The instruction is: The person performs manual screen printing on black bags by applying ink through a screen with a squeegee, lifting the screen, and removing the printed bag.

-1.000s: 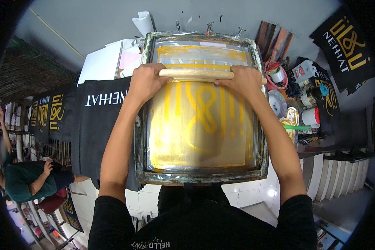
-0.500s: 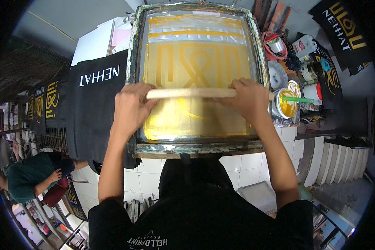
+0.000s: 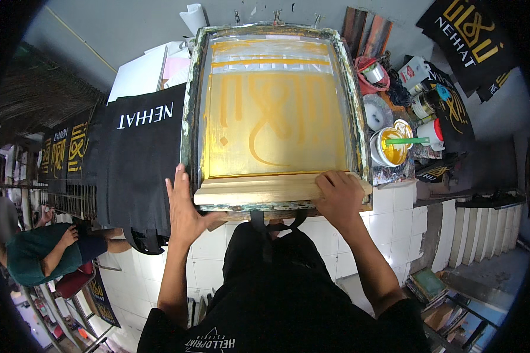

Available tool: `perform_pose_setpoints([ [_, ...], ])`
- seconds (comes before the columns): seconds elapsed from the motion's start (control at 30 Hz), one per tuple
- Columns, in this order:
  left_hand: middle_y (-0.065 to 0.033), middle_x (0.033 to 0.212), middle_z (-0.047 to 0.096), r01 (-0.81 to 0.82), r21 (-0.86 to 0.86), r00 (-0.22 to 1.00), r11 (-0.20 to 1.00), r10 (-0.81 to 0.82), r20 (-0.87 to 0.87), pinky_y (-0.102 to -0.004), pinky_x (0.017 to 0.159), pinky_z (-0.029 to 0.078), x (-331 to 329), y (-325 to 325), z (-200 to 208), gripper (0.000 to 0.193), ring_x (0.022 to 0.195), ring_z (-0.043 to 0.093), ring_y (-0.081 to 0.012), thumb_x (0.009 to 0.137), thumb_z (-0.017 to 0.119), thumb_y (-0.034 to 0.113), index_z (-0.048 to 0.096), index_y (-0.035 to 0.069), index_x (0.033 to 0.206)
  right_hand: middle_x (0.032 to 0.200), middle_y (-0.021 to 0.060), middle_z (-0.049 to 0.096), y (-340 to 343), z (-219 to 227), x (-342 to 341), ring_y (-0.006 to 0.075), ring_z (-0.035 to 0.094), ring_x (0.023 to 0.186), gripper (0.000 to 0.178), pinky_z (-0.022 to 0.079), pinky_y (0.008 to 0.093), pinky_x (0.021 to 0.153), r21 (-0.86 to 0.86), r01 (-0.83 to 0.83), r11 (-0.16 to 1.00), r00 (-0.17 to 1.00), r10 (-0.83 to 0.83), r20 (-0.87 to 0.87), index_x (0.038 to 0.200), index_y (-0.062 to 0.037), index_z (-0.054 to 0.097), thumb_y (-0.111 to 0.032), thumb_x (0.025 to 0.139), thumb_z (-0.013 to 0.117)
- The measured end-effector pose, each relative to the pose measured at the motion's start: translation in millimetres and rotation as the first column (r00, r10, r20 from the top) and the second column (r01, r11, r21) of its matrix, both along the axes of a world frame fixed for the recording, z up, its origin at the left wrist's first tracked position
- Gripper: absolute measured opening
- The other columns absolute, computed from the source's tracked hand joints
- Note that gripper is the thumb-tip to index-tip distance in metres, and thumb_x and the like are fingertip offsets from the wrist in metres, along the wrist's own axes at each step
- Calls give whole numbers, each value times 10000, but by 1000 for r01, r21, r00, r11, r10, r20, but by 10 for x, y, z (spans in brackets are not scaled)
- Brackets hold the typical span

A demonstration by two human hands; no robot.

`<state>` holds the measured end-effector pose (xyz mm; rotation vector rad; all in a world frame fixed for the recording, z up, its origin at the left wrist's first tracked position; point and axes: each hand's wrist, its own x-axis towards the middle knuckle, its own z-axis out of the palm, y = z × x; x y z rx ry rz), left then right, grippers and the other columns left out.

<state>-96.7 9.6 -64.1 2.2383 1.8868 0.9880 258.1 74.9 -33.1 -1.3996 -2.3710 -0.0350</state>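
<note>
A wooden squeegee (image 3: 259, 192) lies across the near end of a screen-printing frame (image 3: 189, 117). My right hand (image 3: 340, 197) is closed around the squeegee's right part. My left hand (image 3: 184, 210) is off the squeegee, fingers spread, at the frame's near left corner. Its thumb reaches under the near edge, and I cannot make out how firmly it touches. Yellow ink coats the mesh (image 3: 229, 162), where a curling stencil design shows darker. Silvery tape bands cross the mesh's far end. Black fabric handles (image 3: 258, 222) stick out from beneath the frame's near side.
Left of the frame lies a stack of black bags (image 3: 138, 156). On the right, a white tub (image 3: 378, 154) of yellow ink holds a green stick (image 3: 407, 141), among jars and cans. Printed bags hang at both sides. Another person (image 3: 44, 253) sits at far left.
The squeegee has come from mid-screen to the near end of the frame. My left hand has let go of it and moved to the frame's corner; my right hand still grips it.
</note>
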Motion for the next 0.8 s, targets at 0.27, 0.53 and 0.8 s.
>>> perform_pose_setpoints([
  [0.27, -259, 1670, 226, -25, 444, 992, 896, -33, 122, -604, 1271, 87, -271, 107, 503, 1468, 1551, 232, -414, 610, 908, 663, 20, 137, 1654, 968, 46, 747, 123, 892, 57, 264, 718, 881, 395, 530, 392, 730, 394, 19, 919, 976, 69, -208, 939, -124, 740, -85, 546, 745],
  [0.53, -301, 1598, 358, -188, -65, 860, 980, 197, 471, -424, 1159, 378, -293, 1226, 341, 864, 1431, 444, -382, 966, 713, 339, 259, -67, 1578, 839, 82, 733, 1113, 2689, -151, 286, 717, 748, 345, 530, 421, 662, 550, 192, 813, 976, -216, -20, 887, -115, 758, -408, 735, 860],
  [0.8, -9, 879, 690, -129, -621, 712, 773, 508, 484, -275, 813, 470, -925, 1277, -314, 180, 867, 592, -114, 911, 742, 158, 751, -8, 980, 884, 159, 784, 1693, 3649, -332, 263, 729, 758, 446, 580, 369, 726, 358, 240, 902, 967, -190, -170, 1039, -70, 814, -434, 784, 846],
])
